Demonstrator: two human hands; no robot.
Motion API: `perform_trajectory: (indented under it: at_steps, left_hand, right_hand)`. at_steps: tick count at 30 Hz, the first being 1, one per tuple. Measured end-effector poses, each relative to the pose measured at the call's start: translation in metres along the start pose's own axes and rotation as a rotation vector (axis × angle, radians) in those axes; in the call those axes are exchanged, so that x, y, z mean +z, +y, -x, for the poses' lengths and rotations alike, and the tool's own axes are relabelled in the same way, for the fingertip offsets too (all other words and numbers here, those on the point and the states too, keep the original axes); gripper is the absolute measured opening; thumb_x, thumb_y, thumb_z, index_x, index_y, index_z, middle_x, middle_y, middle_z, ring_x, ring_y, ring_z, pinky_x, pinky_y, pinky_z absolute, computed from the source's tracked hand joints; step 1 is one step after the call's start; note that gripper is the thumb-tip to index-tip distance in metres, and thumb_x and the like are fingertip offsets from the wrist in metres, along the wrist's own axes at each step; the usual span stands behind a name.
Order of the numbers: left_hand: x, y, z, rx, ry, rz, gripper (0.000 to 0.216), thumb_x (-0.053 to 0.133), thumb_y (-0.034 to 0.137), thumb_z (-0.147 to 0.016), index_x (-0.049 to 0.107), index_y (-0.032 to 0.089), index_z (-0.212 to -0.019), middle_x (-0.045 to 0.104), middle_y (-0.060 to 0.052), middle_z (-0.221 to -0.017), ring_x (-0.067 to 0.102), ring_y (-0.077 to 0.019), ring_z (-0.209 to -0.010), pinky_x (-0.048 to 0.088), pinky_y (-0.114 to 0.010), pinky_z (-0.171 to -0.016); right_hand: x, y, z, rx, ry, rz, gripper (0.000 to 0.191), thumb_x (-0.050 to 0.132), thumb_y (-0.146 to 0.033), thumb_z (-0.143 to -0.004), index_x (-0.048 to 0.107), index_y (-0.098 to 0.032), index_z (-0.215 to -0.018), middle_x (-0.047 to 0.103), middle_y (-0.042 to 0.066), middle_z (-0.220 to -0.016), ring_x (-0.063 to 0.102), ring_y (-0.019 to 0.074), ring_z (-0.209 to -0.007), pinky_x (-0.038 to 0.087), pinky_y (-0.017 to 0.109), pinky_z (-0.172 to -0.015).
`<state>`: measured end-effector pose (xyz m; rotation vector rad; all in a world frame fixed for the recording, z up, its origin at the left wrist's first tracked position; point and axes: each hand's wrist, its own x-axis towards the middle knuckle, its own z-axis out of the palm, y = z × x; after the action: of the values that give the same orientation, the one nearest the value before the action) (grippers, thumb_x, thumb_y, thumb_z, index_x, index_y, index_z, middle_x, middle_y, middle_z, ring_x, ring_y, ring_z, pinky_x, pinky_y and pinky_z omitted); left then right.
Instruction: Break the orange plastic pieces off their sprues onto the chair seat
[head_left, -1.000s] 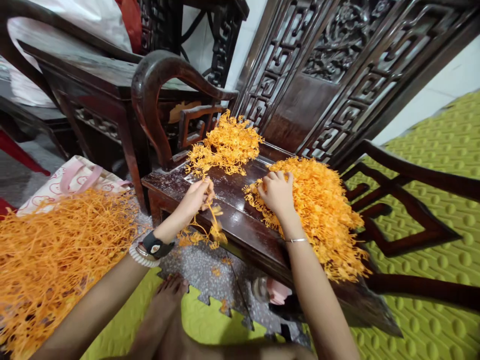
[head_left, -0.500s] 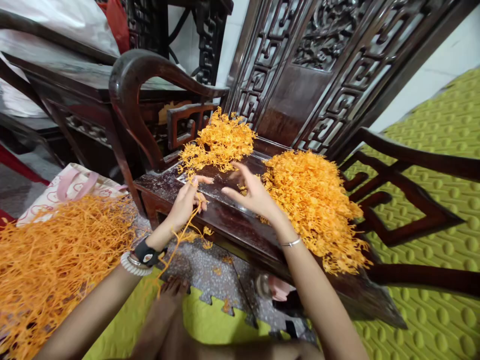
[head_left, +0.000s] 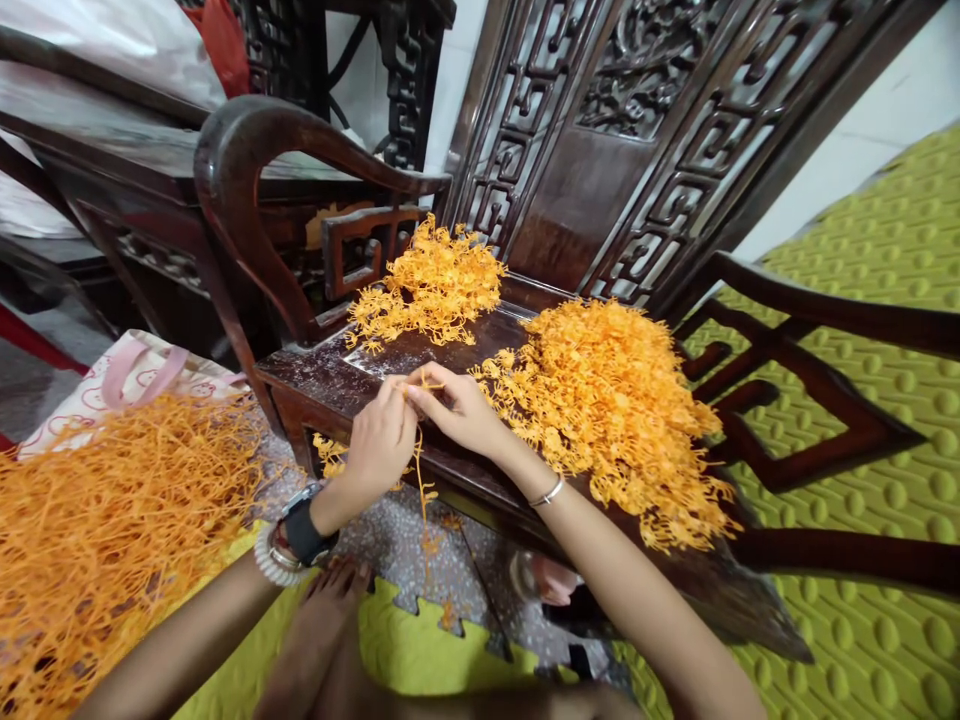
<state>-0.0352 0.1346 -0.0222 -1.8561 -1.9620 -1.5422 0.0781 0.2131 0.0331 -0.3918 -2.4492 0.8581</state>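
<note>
My left hand [head_left: 381, 436] and my right hand [head_left: 459, 406] meet over the front of a dark carved wooden chair seat [head_left: 358, 380]. Both pinch the top of one thin orange plastic strand [head_left: 421, 470] that hangs down past the seat edge. Just right of my right hand lies a large heap of small orange plastic pieces [head_left: 615, 400]. A smaller heap of orange pieces [head_left: 431, 285] sits at the back left of the seat. My left wrist wears a black watch and a white bead bracelet; my right wrist has a thin bangle.
A big tangle of long orange strands [head_left: 97, 520] fills the floor at my left, beside a pink and white bag [head_left: 135, 375]. A green foam mat [head_left: 862, 640] covers the floor. My bare foot [head_left: 330, 610] rests below. The chair's curved armrest [head_left: 247, 150] rises at the left.
My right hand left the large heap, opened, and came left to join my left hand. Both hands now pinch the strand that only the left held before.
</note>
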Motion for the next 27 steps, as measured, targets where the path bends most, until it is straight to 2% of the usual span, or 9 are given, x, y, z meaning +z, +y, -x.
perform_trajectory:
  at_steps: [3,6,8,11,14,16,20,25,27]
  left_hand:
    - [0.005,0.003,0.014,0.092,0.082,-0.086,0.024,0.037,0.023,-0.093,0.045,0.014,-0.113,0.054,-0.017,-0.112,0.055,-0.0272,-0.107,0.046,-0.046,-0.091]
    - [0.007,-0.001,0.030,0.262,0.265,-0.101,0.054,0.058,0.029,-0.085,0.029,0.017,-0.128,0.047,-0.018,-0.126,0.046,-0.0289,-0.122,0.036,-0.054,-0.105]
    - [0.004,-0.005,0.039,0.322,0.270,-0.098,0.070,0.067,0.034,-0.080,0.023,0.019,-0.133,0.045,-0.018,-0.128,0.045,-0.0289,-0.124,0.037,-0.054,-0.105]
    - [-0.005,-0.012,0.049,0.287,0.189,-0.063,0.077,0.071,0.044,-0.074,0.029,0.017,-0.133,0.047,-0.019,-0.127,0.048,-0.0294,-0.121,0.046,-0.048,-0.098]
    - [-0.014,-0.016,0.054,0.236,0.208,-0.084,0.075,0.074,0.049,-0.068,0.039,0.017,-0.127,0.050,-0.017,-0.123,0.050,-0.0310,-0.117,0.047,-0.048,-0.095]
    - [-0.016,-0.016,0.057,0.166,0.188,-0.047,0.072,0.076,0.048,-0.066,0.043,0.018,-0.122,0.051,-0.015,-0.119,0.055,-0.0273,-0.103,0.052,-0.042,-0.084]
    - [-0.011,-0.010,0.065,-0.062,0.090,0.138,0.048,0.071,0.040,-0.073,0.044,0.020,-0.108,0.049,-0.010,-0.115,0.046,-0.0074,-0.055,0.048,-0.027,-0.055]
    - [-0.006,-0.002,0.070,-0.046,-0.170,0.058,0.047,0.066,0.039,-0.078,0.048,0.022,-0.117,0.065,-0.005,-0.099,0.063,-0.0178,-0.076,0.049,-0.028,-0.064]
    - [-0.007,-0.003,0.068,0.007,-0.231,-0.004,0.043,0.060,0.034,-0.084,0.049,0.022,-0.123,0.070,-0.004,-0.092,0.065,-0.0179,-0.072,0.048,-0.028,-0.062]
  right_hand:
    - [0.000,-0.002,0.000,-0.012,0.048,-0.029,0.027,0.041,-0.040,-0.095,0.055,-0.019,-0.085,0.052,-0.004,-0.066,0.046,0.0089,-0.058,0.038,0.024,-0.059]
    - [-0.003,-0.006,0.000,0.013,0.166,-0.089,0.030,0.040,-0.042,-0.095,0.052,-0.020,-0.080,0.048,-0.005,-0.058,0.044,0.0080,-0.052,0.037,0.024,-0.055]
    - [-0.005,-0.007,0.000,0.029,0.228,-0.178,0.031,0.040,-0.044,-0.095,0.052,-0.020,-0.079,0.046,-0.006,-0.054,0.042,0.0077,-0.048,0.036,0.024,-0.052]
    - [-0.008,-0.005,-0.003,0.047,0.258,-0.334,0.033,0.041,-0.048,-0.094,0.052,-0.020,-0.080,0.046,-0.007,-0.050,0.041,0.0072,-0.044,0.034,0.023,-0.048]
    - [-0.016,-0.002,-0.007,0.070,0.316,-0.446,0.035,0.042,-0.051,-0.092,0.052,-0.020,-0.079,0.048,-0.007,-0.049,0.040,0.0070,-0.041,0.034,0.023,-0.046]
    - [-0.022,-0.001,-0.008,0.089,0.339,-0.540,0.035,0.041,-0.053,-0.091,0.050,-0.021,-0.080,0.048,-0.007,-0.049,0.041,0.0075,-0.042,0.037,0.024,-0.047]
    - [-0.031,-0.003,-0.005,0.122,0.125,-0.708,0.035,0.041,-0.057,-0.088,0.044,-0.023,-0.082,0.048,-0.007,-0.052,0.050,0.0103,-0.047,0.043,0.026,-0.051]
    - [-0.036,-0.002,0.002,0.048,-0.071,-0.732,0.035,0.044,-0.059,-0.086,0.045,-0.024,-0.083,0.052,-0.005,-0.053,0.057,0.0134,-0.053,0.049,0.032,-0.063]
    - [-0.040,-0.003,0.005,0.004,-0.149,-0.717,0.038,0.046,-0.062,-0.083,0.047,-0.024,-0.086,0.055,-0.005,-0.054,0.060,0.0147,-0.057,0.049,0.036,-0.071]
